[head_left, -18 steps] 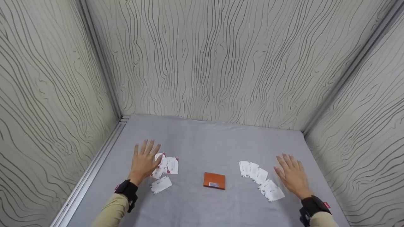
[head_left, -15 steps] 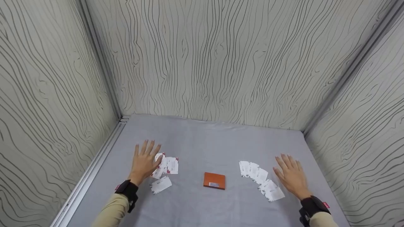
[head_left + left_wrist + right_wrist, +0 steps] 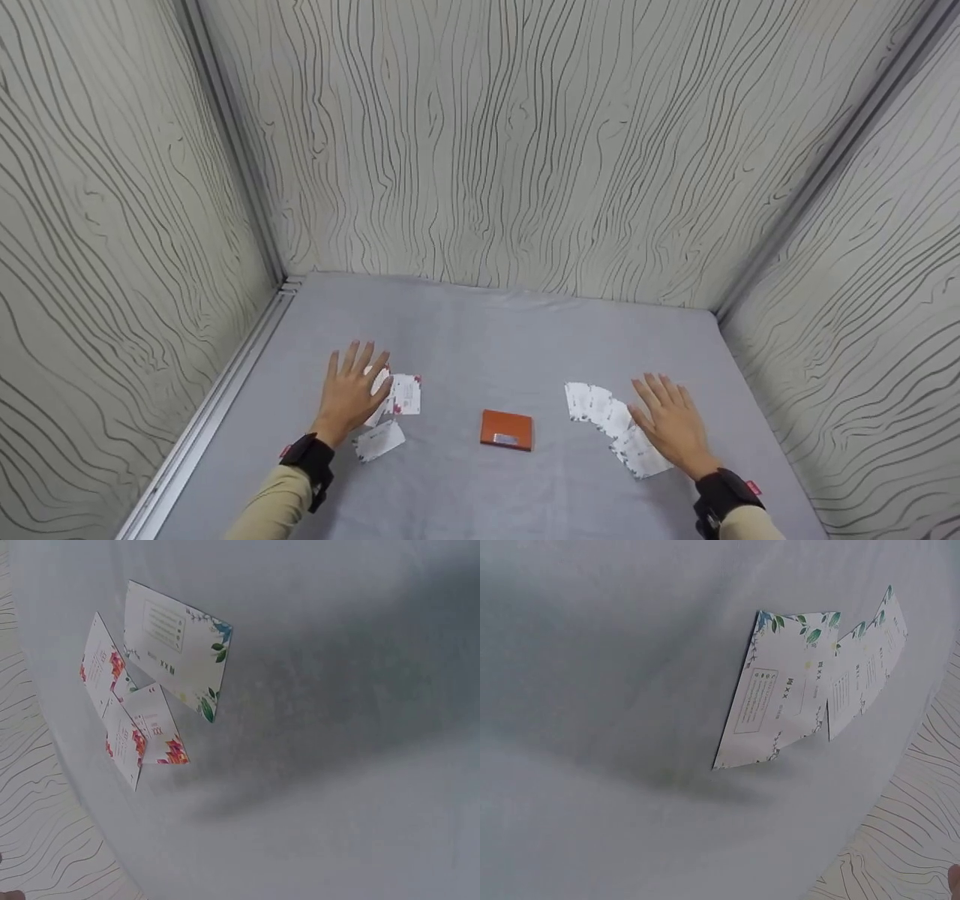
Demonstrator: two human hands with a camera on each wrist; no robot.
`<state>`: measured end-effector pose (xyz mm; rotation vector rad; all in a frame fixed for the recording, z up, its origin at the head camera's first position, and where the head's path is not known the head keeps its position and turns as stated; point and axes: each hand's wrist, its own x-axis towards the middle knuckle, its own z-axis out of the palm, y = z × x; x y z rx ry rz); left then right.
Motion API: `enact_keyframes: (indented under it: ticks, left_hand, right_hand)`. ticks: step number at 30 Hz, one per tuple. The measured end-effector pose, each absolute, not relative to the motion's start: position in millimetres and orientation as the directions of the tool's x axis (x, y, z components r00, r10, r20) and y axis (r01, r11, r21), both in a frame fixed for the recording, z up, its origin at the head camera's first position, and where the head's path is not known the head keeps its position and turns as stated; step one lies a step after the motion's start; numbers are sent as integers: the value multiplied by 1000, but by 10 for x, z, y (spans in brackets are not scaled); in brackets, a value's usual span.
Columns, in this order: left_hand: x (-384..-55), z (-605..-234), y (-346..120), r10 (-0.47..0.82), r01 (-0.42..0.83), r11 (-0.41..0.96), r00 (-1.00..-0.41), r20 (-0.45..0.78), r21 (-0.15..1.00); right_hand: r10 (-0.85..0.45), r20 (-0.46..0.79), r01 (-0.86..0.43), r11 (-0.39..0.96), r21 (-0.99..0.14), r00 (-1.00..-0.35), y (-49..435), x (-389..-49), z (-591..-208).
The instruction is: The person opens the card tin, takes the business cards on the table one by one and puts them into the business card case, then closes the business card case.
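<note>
My left hand (image 3: 349,397), fingers spread, hovers beside and partly over a loose group of business cards (image 3: 407,394). Those have red flower corners; one card with green leaves (image 3: 176,649) lies nearest the wrist. On the other side, my right hand (image 3: 673,427) is held above the lower end of a fanned row of white business cards (image 3: 598,405), covering part of it. Leaf prints edge these cards (image 3: 780,690) in the right wrist view. Between the two groups lies an orange card holder (image 3: 506,430) with a silver plate. Neither hand holds anything.
Grey cloth (image 3: 480,337) covers the table. Wood-patterned panels (image 3: 480,150) stand at the back and both sides. A metal rail (image 3: 206,405) runs along the left edge.
Both hands have moved inward: the left slightly right and nearer to me, the right leftward over its cards. The cards and the orange holder stay in place; the view shifts slightly.
</note>
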<state>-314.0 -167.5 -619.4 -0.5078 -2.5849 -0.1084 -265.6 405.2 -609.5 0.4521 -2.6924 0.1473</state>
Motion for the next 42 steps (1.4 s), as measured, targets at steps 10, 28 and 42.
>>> enact_keyframes:
  ticks: [10,28,42]
  left_hand:
    - [-3122,-6221,-1617,344,404,915,-791,505,9]
    - [-3105,-6422,-1354,392,474,881,-724,567,-3]
    - [-3027,-6650,-980,431,507,860,-669,605,-52]
  right_hand:
    - [-314,411,-361,931,-41,-856,3858,-2652,-6203]
    - [-380,484,-467,881,-69,-788,3364,-2613,-6622]
    - [-427,433,-546,814,-200,-794,2932,-2506,-6869]
